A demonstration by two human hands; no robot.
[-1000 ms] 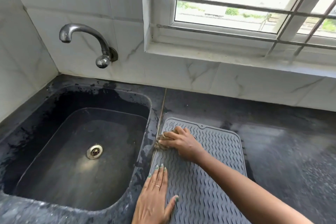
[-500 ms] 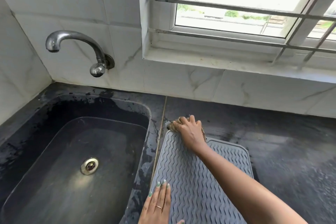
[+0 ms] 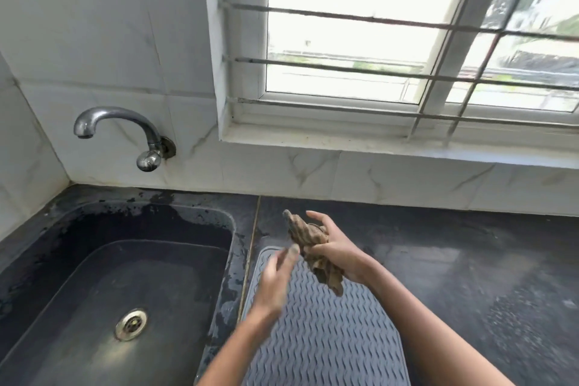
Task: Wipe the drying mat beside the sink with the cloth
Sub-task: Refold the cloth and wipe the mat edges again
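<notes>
A grey ribbed drying mat [image 3: 326, 335] lies on the dark counter just right of the sink. Above its far end my right hand [image 3: 336, 249] grips a crumpled brown cloth [image 3: 310, 247], lifted clear of the mat with its ends sticking out above and below the fist. My left hand [image 3: 275, 279] is raised over the mat's left part, blurred by motion, fingers straight and close to the cloth; whether they touch it I cannot tell.
A black sink [image 3: 125, 285] with a steel drain [image 3: 131, 324] sits to the left, under a wall tap [image 3: 125, 131]. Dark wet counter [image 3: 470, 276] stretches right of the mat. Behind are white marble tiles and a barred window [image 3: 391, 41].
My right hand has lifted the cloth off the mat's far left corner into the air. My left hand has left the mat's near edge and risen toward the cloth.
</notes>
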